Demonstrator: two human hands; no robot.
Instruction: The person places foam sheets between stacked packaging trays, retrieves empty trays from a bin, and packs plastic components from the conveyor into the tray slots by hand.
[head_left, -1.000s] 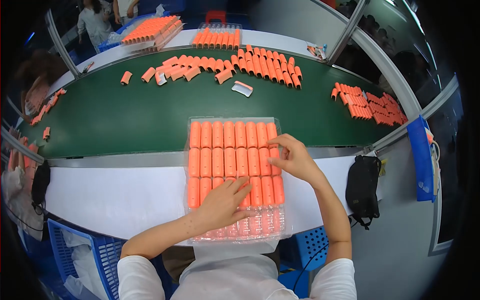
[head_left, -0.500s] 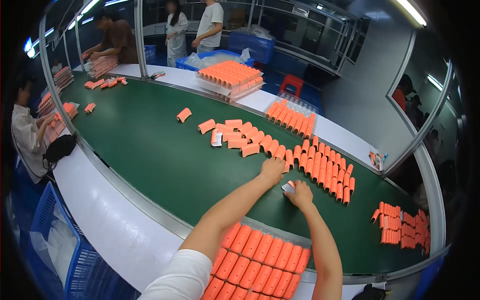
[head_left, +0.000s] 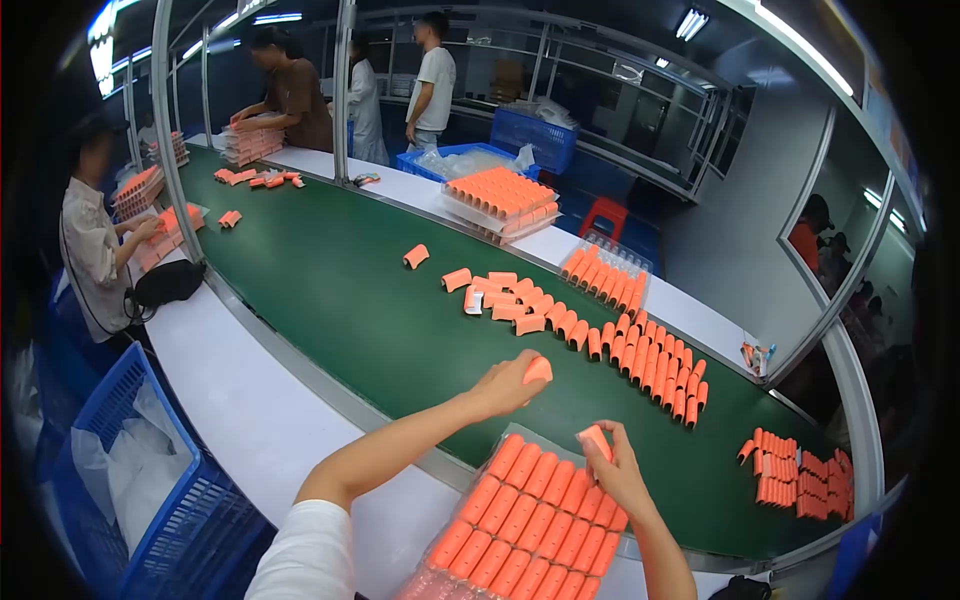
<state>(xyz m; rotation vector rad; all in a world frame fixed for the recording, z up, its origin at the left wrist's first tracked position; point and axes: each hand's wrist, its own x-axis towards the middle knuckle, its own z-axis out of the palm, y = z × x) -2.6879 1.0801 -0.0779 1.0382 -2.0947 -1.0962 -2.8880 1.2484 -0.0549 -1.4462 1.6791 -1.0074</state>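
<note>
My left hand (head_left: 508, 384) is closed on an orange curved piece (head_left: 538, 370) above the green belt. Lower and to the right, my right hand (head_left: 618, 468) holds another orange curved piece (head_left: 597, 440) between thumb and fingers, over the far right corner of the tray. Rows of orange pieces (head_left: 540, 510) lie side by side in this clear plastic tray (head_left: 432, 580), whose near end shows bare plastic. Beyond my hands, loose orange pieces (head_left: 512, 300) and a packed group of them (head_left: 655, 365) lie on the green belt (head_left: 370, 310).
Across the belt stand a stack of filled trays (head_left: 500, 195) and a partly filled tray (head_left: 605, 275). A blue basket (head_left: 190, 500) with plastic bags is at the lower left. More orange pieces (head_left: 790, 470) lie at the right. Several people are at the left and back.
Both hands have drawn back from the loose pieces on the belt toward the tray, each with an orange piece in it. The head view has shifted, bringing more of the left side into sight.
</note>
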